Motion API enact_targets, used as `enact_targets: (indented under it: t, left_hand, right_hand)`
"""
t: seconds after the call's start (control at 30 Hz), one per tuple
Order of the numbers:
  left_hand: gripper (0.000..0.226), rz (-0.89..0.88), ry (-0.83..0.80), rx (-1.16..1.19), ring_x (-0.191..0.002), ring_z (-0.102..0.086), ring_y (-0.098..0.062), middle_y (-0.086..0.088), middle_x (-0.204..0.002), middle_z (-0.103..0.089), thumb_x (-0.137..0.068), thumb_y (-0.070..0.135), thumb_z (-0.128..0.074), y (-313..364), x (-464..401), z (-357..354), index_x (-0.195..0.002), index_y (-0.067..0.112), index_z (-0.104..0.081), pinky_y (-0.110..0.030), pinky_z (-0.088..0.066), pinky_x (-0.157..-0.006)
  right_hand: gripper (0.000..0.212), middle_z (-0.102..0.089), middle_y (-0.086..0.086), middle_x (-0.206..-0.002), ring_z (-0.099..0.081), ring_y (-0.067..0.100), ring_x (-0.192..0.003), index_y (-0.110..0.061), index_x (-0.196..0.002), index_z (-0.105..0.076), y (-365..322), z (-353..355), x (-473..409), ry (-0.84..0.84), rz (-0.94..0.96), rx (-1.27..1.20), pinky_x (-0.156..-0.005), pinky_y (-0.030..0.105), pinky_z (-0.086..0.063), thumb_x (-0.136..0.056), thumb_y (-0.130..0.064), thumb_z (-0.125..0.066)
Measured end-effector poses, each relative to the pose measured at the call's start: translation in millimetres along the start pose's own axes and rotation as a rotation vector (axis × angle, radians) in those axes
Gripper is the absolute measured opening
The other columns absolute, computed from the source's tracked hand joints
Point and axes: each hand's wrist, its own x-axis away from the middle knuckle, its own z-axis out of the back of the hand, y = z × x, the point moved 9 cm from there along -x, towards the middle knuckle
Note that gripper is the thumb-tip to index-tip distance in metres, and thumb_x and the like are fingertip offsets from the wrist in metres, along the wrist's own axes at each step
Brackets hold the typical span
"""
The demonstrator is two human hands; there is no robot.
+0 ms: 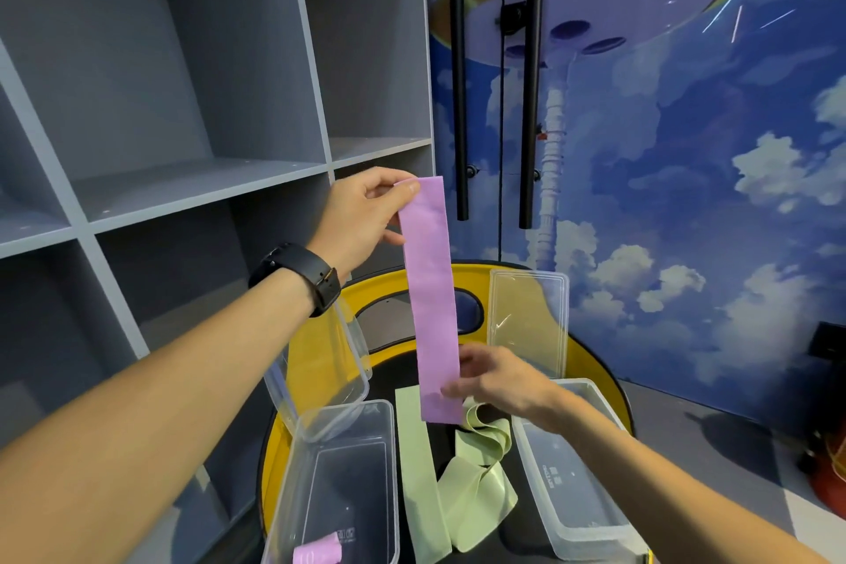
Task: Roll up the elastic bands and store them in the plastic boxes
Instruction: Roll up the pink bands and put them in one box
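Note:
A flat pink elastic band [432, 302] hangs upright above the table. My left hand [366, 215] pinches its top end, and my right hand [496, 376] pinches it near the bottom end. Below it, light green bands [476, 485] lie loose on the black table top, one straight [414, 472] and others twisted. A clear plastic box [341, 476] stands at the front left with a rolled pink band [317, 552] inside. Another clear box [577, 485] stands at the right, with nothing visible in it.
The round table has a yellow rim [609, 380]. Two clear lids lie on it, one at the left [327, 366] under my wrist and one at the back right [528, 316]. Grey shelving [183, 179] stands at the left, a sky mural behind.

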Motion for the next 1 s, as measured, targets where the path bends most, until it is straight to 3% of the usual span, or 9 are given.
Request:
enact_targets:
  t: [0.1,0.2,0.4,0.83,1.0]
  left_hand:
    - [0.017,0.000,-0.043,0.002,-0.077,-0.066,-0.013,-0.007,-0.093,-0.068,-0.096,0.020,-0.056,-3,8,-7,-0.108,0.014,-0.067,-0.022,-0.058,-0.057]
    - [0.017,-0.007,-0.086,-0.014,-0.077,-0.068,-0.008,-0.003,-0.093,-0.069,-0.095,0.020,-0.057,-6,17,-15,-0.108,0.016,-0.067,-0.020,-0.057,-0.057]
    - [0.015,-0.019,-0.128,-0.013,-0.075,-0.067,-0.005,0.002,-0.090,-0.070,-0.094,0.023,-0.059,-7,25,-23,-0.105,0.020,-0.069,-0.025,-0.057,-0.059]
    - [0.016,-0.038,-0.162,0.012,-0.081,-0.068,-0.005,0.007,-0.089,-0.073,-0.093,0.020,-0.061,2,31,-25,-0.106,0.025,-0.068,-0.020,-0.056,-0.063]
    - [0.017,-0.037,-0.146,0.026,-0.072,-0.066,-0.005,0.005,-0.085,-0.072,-0.093,0.012,-0.060,2,34,-26,-0.101,0.022,-0.071,-0.020,-0.056,-0.062]
  right_hand:
    - [0.054,-0.065,-0.001,-0.120,-0.062,0.013,-0.108,-0.023,-0.132,-0.050,-44,37,4,0.242,0.145,-0.103,-0.093,0.031,-0.050,-0.085,-0.033,-0.073]
    - [0.045,-0.066,-0.003,-0.118,-0.064,0.014,-0.109,-0.025,-0.129,-0.055,-99,73,18,0.423,0.352,-0.259,-0.091,0.033,-0.053,-0.088,-0.035,-0.069]
    - [0.015,-0.073,-0.001,-0.096,-0.072,0.015,-0.089,-0.017,-0.106,-0.069,-153,88,31,0.447,0.496,-0.243,-0.078,0.026,-0.059,-0.091,-0.017,-0.065]
    - [0.007,-0.074,0.006,-0.091,-0.072,0.018,-0.084,-0.011,-0.094,-0.072,-152,89,37,0.442,0.481,-0.199,-0.073,0.027,-0.060,-0.090,-0.012,-0.066]
    - [0.008,-0.074,0.007,-0.092,-0.072,0.020,-0.086,-0.010,-0.096,-0.072,-149,89,38,0.429,0.473,-0.203,-0.075,0.030,-0.060,-0.090,-0.012,-0.067]
